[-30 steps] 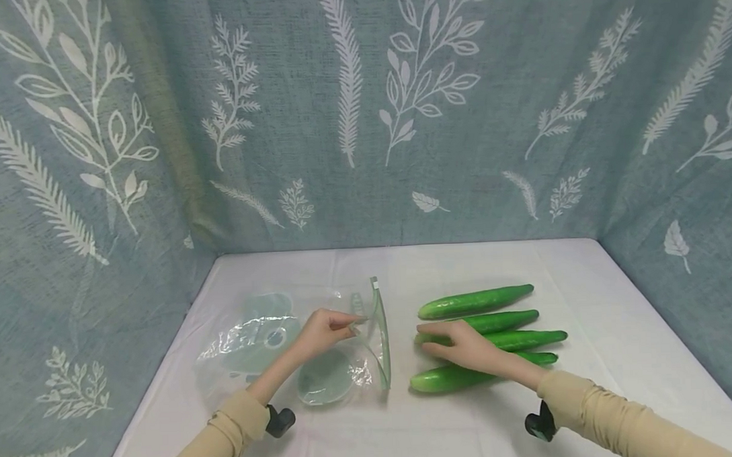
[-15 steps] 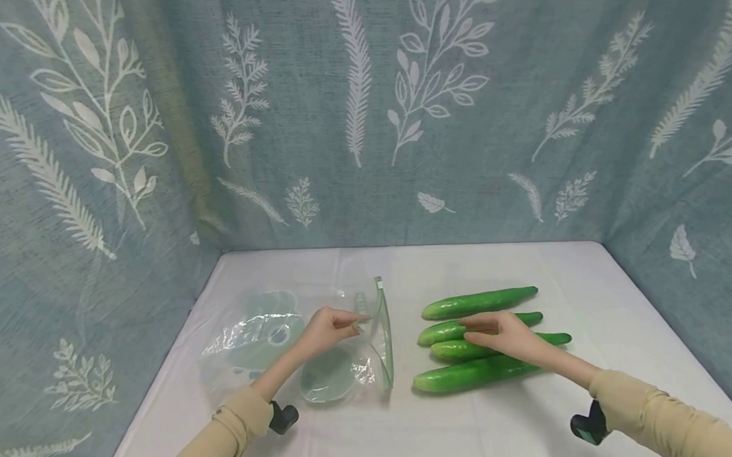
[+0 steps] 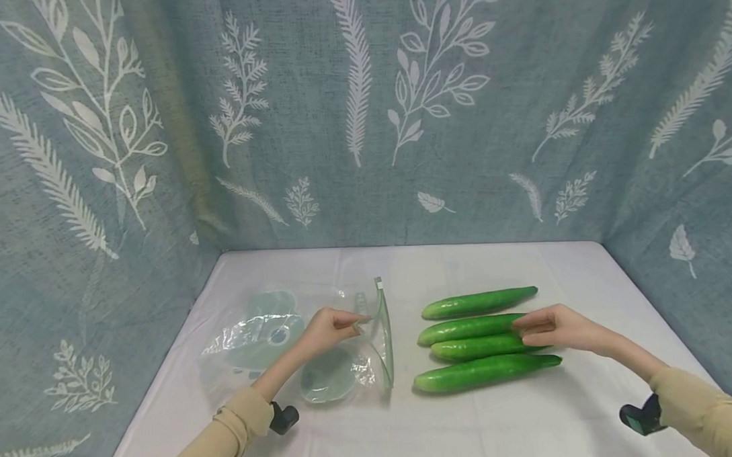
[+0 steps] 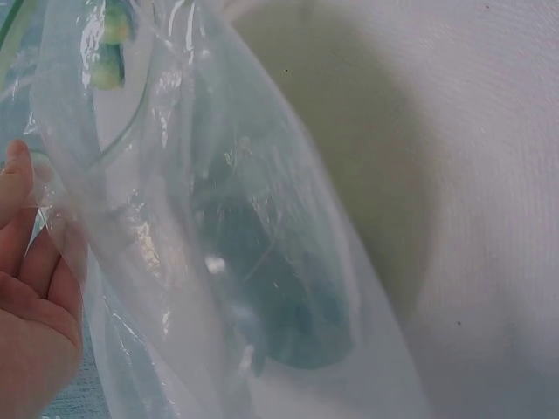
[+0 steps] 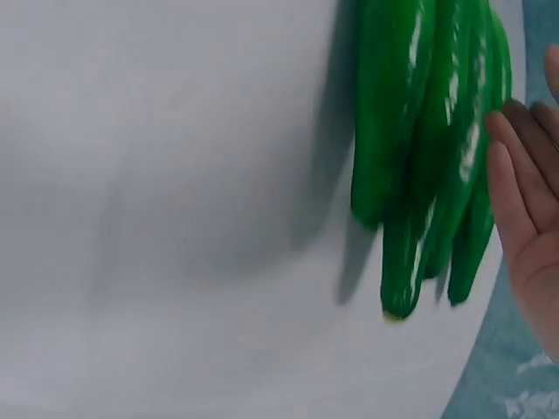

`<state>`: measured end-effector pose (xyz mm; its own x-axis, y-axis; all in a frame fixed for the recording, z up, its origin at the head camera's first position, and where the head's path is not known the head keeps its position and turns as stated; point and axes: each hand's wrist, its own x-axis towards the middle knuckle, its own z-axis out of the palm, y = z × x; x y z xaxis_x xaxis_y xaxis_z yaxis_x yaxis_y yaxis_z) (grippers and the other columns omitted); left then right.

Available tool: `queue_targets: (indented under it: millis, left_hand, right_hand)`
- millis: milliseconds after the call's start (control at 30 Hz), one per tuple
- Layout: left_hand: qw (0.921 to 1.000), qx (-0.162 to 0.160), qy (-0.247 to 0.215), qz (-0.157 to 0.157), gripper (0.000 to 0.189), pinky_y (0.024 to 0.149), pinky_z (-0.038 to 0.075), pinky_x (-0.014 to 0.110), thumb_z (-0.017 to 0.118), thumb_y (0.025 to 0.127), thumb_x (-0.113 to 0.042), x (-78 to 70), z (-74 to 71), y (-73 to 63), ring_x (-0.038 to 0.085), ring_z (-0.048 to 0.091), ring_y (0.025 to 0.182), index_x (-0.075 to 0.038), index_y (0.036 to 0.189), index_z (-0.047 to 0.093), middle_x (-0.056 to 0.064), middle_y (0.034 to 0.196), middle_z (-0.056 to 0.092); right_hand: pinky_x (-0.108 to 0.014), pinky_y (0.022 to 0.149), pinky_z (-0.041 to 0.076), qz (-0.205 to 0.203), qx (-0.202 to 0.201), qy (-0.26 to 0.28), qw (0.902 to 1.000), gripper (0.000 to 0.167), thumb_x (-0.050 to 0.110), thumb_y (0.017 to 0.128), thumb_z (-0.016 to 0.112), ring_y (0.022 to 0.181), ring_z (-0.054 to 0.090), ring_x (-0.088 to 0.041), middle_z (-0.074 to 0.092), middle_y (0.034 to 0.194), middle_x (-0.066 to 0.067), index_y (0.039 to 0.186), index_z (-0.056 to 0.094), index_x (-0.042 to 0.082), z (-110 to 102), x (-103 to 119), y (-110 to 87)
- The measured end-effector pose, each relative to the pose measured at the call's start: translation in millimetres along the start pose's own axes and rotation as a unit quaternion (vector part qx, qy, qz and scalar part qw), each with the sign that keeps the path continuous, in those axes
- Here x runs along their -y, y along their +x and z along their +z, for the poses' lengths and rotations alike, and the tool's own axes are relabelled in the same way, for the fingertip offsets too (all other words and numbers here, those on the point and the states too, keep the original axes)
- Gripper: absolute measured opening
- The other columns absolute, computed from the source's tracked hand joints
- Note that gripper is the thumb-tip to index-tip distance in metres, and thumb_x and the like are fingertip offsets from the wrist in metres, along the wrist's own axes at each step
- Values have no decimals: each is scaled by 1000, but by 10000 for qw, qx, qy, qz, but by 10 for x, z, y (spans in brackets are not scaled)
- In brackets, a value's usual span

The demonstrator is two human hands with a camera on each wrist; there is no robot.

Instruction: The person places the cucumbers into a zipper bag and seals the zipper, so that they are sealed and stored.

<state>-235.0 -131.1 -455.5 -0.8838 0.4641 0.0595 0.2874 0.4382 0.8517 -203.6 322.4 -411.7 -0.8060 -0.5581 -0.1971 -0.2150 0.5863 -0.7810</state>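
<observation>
My left hand (image 3: 329, 334) pinches the mouth of a clear zip bag (image 3: 382, 335) between thumb and fingers. The bag lies on the left of the table with pale green patches on it, its mouth facing right. In the left wrist view the see-through bag (image 4: 279, 262) spreads beside the fingers. To the right lie several green cucumbers, side by side: a back one (image 3: 477, 303), two middle ones (image 3: 460, 329) and a front one (image 3: 486, 373). Over the right ends of the middle ones is my right hand (image 3: 563, 329), its fingers extended and holding nothing.
A white cloth covers the table (image 3: 409, 429). Blue-green curtains (image 3: 389, 207) with white leaf prints stand along its back and sides. A dark wrist camera (image 3: 641, 417) hangs below the right wrist, another (image 3: 283, 417) below the left.
My right hand has moved right along the cucumbers, from their left ends towards their right ends. The left hand keeps its pinch on the bag. The head view has shifted slightly.
</observation>
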Motion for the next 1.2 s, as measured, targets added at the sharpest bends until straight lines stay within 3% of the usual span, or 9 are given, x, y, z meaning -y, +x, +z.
queue_targets:
  millis: [200,567,900,1200]
  left_hand:
    - [10000,-24,-47,-2,27,79,59,26,63,85,0,12,15,15,28,71,93,0,111,68,20,111,68]
    - [10000,-21,-47,-24,27,80,59,26,64,85,-1,-4,5,10,29,70,95,0,111,68,21,110,68]
    - [10000,26,-57,-51,28,83,59,31,65,86,-4,19,11,-3,27,70,95,-3,113,67,18,114,68]
    - [9998,2,-151,-97,27,82,59,28,64,85,-2,15,26,-8,28,70,95,-2,112,68,20,112,68]
  right_hand:
    - [-16,81,54,230,314,104,9992,46,21,92,61,99,63,5,57,126,-29,127,54,-9,-179,-114,-187]
    - [-18,74,56,905,673,-408,9928,43,20,88,66,89,63,4,65,116,-24,118,60,-10,-278,-258,-323]
    - [-17,69,51,771,729,-31,9944,42,17,88,66,81,57,6,68,108,-19,117,59,-12,-142,-413,-315]
    - [-12,76,50,451,760,440,9951,43,19,92,62,97,57,9,59,123,-30,122,56,-12,-2,-516,-250]
